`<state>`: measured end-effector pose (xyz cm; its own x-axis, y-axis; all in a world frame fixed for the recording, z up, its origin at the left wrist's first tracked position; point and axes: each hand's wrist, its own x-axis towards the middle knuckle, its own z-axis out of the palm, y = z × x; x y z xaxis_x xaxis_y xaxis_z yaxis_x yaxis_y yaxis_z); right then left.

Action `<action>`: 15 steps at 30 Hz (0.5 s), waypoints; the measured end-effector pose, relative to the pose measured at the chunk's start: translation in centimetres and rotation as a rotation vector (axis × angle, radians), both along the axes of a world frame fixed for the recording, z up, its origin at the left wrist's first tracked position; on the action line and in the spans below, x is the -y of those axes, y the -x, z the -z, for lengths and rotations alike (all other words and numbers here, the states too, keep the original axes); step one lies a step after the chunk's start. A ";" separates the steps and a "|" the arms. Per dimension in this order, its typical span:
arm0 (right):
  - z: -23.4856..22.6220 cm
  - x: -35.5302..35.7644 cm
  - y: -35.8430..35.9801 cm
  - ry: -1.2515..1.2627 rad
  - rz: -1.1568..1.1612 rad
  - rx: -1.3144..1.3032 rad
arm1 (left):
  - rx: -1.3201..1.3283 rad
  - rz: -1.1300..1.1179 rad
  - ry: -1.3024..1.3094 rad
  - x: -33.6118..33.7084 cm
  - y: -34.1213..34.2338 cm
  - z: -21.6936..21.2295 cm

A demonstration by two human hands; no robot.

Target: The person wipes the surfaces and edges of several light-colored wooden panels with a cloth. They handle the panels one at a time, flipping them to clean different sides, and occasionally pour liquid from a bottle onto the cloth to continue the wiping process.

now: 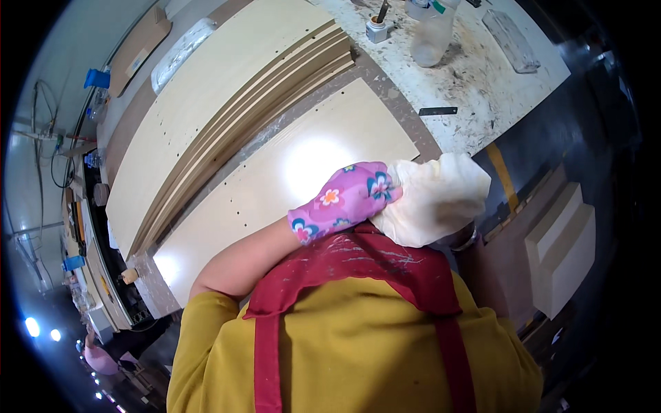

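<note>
My left hand, in a pink glove with a flower pattern, has its fingers closed on the edge of a crumpled off-white cloth. The cloth is bunched up in front of my red apron. Most of my right hand is hidden behind the cloth; only a part near the wrist shows, and its fingers cannot be seen. Beyond my left hand, a pale wooden panel with small dark holes lies flat on the bench, and a lamp's glare brightens its surface.
A stack of similar panels rises at the left. On the stained white tabletop are a clear plastic bottle, a small white jar, a black strip and a grey block. Boards stand at right. A person is far left.
</note>
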<state>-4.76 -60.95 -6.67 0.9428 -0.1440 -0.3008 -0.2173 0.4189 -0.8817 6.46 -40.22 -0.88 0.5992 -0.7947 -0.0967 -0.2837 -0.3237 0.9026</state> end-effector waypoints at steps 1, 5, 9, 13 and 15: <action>-0.1 0.4 -0.2 -0.063 0.026 0.002 | 0.332 0.057 -0.037 0.0 -0.3 -0.2; -1.0 2.6 -0.5 -0.423 0.071 0.066 | 0.532 0.217 -0.092 0.3 -1.8 -1.5; -0.8 3.2 -1.1 -0.684 -0.098 0.093 | 0.348 0.287 0.044 -1.0 -2.8 -0.3; 1.7 2.2 -0.6 -0.617 -0.175 -0.123 | 0.439 0.320 0.146 -1.1 -3.1 0.8; 0.4 0.0 -1.5 -0.252 -0.287 -0.190 | 0.161 0.324 -0.023 -1.8 -4.2 0.6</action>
